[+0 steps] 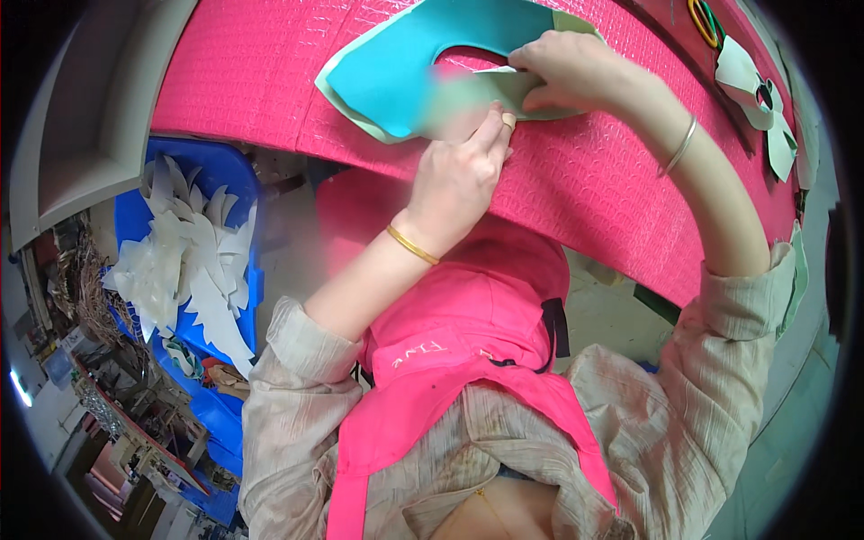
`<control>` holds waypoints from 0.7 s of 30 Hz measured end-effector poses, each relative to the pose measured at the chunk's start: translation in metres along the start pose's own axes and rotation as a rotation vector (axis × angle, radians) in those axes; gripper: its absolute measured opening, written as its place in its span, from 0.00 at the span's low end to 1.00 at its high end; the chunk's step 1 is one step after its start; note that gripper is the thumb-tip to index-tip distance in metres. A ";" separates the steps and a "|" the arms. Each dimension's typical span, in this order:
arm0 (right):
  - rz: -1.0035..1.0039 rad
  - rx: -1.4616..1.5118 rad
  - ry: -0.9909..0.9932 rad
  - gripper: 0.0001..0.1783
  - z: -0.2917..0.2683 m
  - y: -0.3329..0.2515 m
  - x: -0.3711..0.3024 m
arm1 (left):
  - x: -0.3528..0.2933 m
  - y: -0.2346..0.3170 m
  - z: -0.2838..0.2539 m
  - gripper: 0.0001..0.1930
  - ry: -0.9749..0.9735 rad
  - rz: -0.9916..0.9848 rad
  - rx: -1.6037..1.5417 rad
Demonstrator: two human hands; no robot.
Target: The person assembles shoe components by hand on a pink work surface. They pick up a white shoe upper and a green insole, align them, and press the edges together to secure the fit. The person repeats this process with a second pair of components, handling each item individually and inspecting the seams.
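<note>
A U-shaped turquoise shoe upper [382,67] with a pale green layer along its rim lies on the pink-covered table. Its near right flap is turned to the pale green side. My right hand [576,67] reaches over from the right and pinches that flap between thumb and fingers. Just below the flap, my left hand [459,171] presses its closed fingers against the near edge. One of its fingertips wears a beige finger cot [509,120]. A blurred patch hides part of the upper beside my left fingers.
The pink table cover [243,81] curves across the far side. Scissors [705,22] and white cut pieces [745,76] lie at the far right. On the left, a blue bin [255,270] holds white scraps [184,243], beside a grey box-like frame [90,117].
</note>
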State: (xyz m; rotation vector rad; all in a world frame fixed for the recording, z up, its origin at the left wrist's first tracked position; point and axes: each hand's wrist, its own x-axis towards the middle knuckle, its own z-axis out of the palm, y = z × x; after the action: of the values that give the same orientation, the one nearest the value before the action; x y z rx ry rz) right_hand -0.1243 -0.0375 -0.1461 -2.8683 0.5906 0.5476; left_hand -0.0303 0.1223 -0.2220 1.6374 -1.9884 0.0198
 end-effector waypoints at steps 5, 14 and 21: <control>-0.026 -0.022 -0.133 0.12 0.002 0.006 0.005 | 0.009 0.007 -0.007 0.19 -0.117 -0.043 -0.018; -0.105 -0.182 -0.088 0.11 0.015 0.010 0.006 | 0.018 0.026 0.012 0.21 -0.021 0.008 0.047; -0.122 -0.327 -0.004 0.10 0.019 0.029 -0.004 | 0.024 0.034 0.027 0.21 -0.060 -0.049 -0.054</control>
State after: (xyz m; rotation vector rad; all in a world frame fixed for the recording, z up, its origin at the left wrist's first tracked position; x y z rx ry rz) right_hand -0.1458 -0.0578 -0.1645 -3.1791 0.3494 0.6870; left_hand -0.0745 0.0996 -0.2234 1.6694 -1.9754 -0.1009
